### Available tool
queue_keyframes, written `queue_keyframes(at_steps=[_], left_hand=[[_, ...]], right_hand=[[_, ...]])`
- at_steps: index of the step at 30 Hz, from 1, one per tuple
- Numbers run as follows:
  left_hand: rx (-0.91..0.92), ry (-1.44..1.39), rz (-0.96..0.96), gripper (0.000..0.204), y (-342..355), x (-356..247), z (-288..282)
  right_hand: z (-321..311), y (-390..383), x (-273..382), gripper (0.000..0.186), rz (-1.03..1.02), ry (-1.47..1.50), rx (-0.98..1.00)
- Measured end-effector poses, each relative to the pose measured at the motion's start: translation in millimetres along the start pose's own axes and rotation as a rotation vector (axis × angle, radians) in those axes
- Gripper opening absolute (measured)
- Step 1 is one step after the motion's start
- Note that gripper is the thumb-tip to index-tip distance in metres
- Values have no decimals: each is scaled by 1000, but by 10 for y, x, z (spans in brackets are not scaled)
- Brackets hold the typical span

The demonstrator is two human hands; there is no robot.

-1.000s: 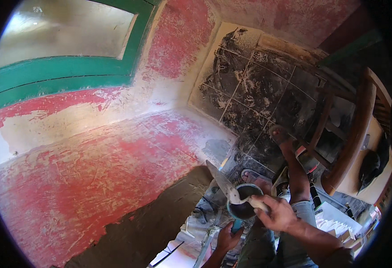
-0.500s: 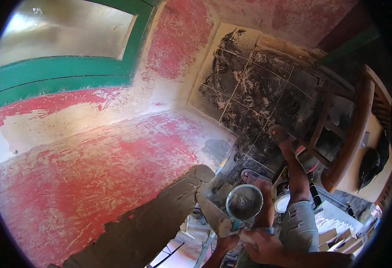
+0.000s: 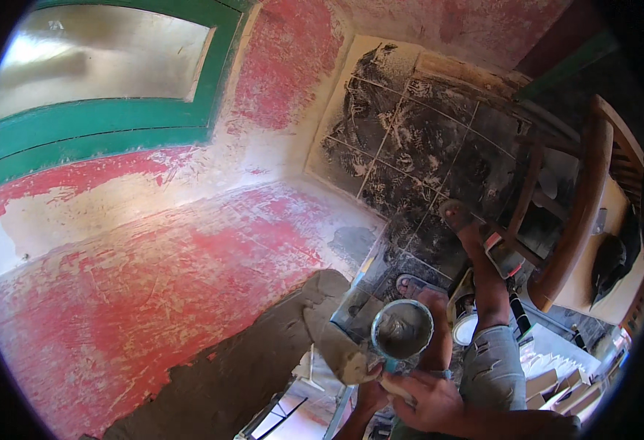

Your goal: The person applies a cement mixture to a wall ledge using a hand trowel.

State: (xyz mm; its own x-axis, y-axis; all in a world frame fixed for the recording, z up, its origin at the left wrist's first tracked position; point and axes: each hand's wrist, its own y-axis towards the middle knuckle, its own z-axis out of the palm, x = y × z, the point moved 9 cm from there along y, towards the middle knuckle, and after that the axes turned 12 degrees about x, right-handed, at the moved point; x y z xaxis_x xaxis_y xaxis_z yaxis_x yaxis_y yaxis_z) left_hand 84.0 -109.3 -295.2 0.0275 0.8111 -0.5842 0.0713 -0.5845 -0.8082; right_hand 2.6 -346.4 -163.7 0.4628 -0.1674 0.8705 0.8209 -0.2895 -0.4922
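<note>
Trowel (image 3: 333, 341) loaded with grey mortar, blade tilted, tip at the edge of the fresh grey patch (image 3: 241, 367) low on the red wall (image 3: 153, 286). Handle runs down to the right hand (image 3: 428, 403), which is closed around it; the grip end is mostly hidden inside the fist.

Left hand (image 3: 372, 396) sits just below the bucket (image 3: 402, 330), a small round one with grey mix inside. It appears to hold the bucket from underneath; fingers hidden, so the closure cannot be told for certain.

Both things are held in the air in front of the wall, above the person's legs and the tiled floor (image 3: 410, 147). One sandalled foot (image 3: 457, 214) rests on a wooden chair (image 3: 571, 205). A green-framed window (image 3: 102, 125) sits upper left.

Handling, as judged:
- Blade: stiff, thin metal, edge likely sharp. Hold by the handle only.
- Load: wet mortar, heavy for its bulk, soft, slides off if the blade tips further.
- Bucket: light shell, weight all in the mix. Rim probably slick with paste; support under the base looks the safer hold.
- Patch: soft, marks easily on contact.
</note>
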Motion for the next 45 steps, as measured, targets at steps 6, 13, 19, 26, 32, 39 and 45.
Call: queue_keyframes(at_steps=[6,13,19,26,32,39,45], left_hand=[[-48,-128,-239,32,72,305,36],[-93,112,-234,32,29,-172,-71],[-20,111,-116,43,24,-71,-47],[39,156,-296,30,8,42,30],[18,58,-252,31,24,-291,-13],[-75,-833,18,51,-40,-206,36],[78,116,-323,51,85,-10,34]], right_hand=[[-180,-76,48,37,8,108,55],[-295,346,-330,42,8,40,2],[-78,162,-117,43,26,130,144],[-268,-118,216,33,-136,233,34],[-355,73,-83,38,45,276,-33],[-95,211,182,41,-100,45,21],[-133,-107,142,39,-197,162,66]])
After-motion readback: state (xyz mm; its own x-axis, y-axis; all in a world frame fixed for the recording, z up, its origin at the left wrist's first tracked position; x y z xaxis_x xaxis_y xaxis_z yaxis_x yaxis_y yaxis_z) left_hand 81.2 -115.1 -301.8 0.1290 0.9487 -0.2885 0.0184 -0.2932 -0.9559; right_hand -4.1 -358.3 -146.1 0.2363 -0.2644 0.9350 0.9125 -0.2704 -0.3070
